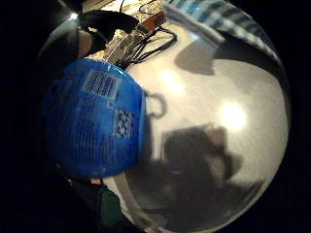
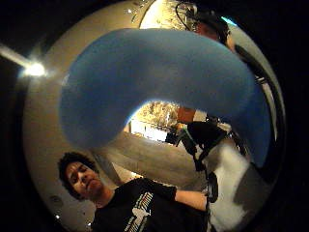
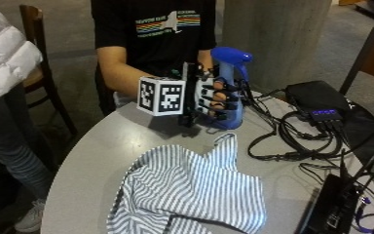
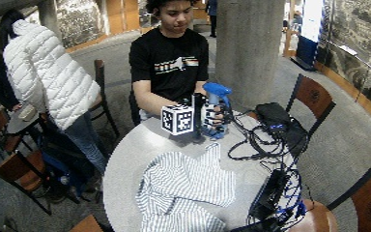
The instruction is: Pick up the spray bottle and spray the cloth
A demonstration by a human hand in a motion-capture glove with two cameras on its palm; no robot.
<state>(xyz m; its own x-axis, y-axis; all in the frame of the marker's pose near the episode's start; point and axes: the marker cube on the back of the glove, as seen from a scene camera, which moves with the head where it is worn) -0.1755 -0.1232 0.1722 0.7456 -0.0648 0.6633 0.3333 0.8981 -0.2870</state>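
A blue spray bottle (image 3: pixel 229 83) is seen upright at the far side of the round grey desk (image 3: pixel 96 161), in front of the seated person. The gloved right hand (image 3: pixel 213 100) is wrapped around the bottle's body, its fingers (image 3: pixel 220 97) curled across the front, so the bottle is grasped. Whether the bottle's base is touching the desk or raised just above it cannot be told. The blue spray head is seen above the hand, with its nozzle turned to the side rather than down at the cloth.

A blue-and-white striped cloth (image 3: pixel 187 190) is spread in loose folds on the near part of the desk, apart from the bottle; a thin loop of the cloth reaches toward the bottle's base. In the little finger side palm view, the bottle's labelled blue body (image 1: pixel 95 124) is shown close against the palm, with the desk surface and a strip of the striped cloth (image 1: pixel 228 22) beyond it. In the thumb side palm view, the curved blue neck of the bottle (image 2: pixel 159 82) fills much of the picture.

Black cables (image 3: pixel 290 141) and a black box (image 3: pixel 316 100) are laid on the desk beside the bottle.
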